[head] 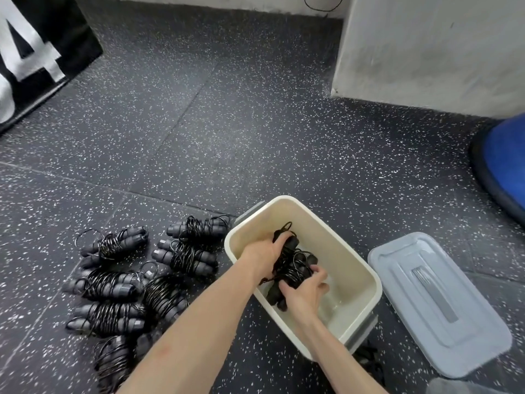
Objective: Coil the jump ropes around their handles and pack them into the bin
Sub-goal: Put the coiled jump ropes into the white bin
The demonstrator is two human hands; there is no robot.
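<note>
A cream plastic bin (356,260) stands on the speckled floor. Both my hands are inside it, holding a bundle of black coiled jump ropes (292,265). My left hand (262,251) grips the bundle's far end. At the near end my right hand (305,288) curls round the handles. Several more coiled jump ropes (127,282) with grey and black handles lie in a pile on the floor left of the bin. My left forearm crosses over the pile's near edge.
The bin's grey lid (437,302) lies flat on the floor to the right. A blue ball-like object (502,163) sits at the right edge. A white wall block (426,52) stands behind, a black banner (34,52) at far left.
</note>
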